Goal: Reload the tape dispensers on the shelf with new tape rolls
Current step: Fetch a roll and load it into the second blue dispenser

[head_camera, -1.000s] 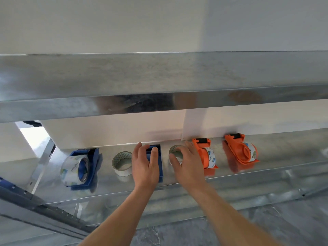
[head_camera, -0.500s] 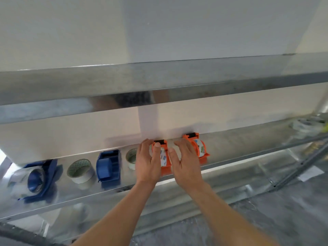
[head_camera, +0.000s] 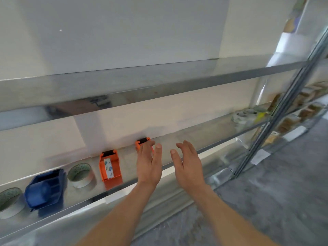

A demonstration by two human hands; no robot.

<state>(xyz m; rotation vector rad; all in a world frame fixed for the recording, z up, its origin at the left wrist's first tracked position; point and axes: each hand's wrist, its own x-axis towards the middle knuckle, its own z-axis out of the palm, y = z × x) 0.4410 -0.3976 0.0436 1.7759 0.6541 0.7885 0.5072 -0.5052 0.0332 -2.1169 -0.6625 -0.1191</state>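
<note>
On the metal shelf stand, from left to right, a tape roll, a blue dispenser, a second tape roll, an orange dispenser holding a roll, and another orange dispenser mostly hidden behind my left hand. My left hand hovers in front of that far dispenser with fingers straight and holds nothing. My right hand is beside it to the right, open and empty, above the shelf's front edge.
An upper shelf beam runs across above the hands. A slanted metal upright rises at the right, with blurred goods on the shelf near it. Grey floor lies below.
The view has swung to the right along the shelf. Both hands have moved right past the first orange dispenser and come apart, now spread open near the far orange dispenser.
</note>
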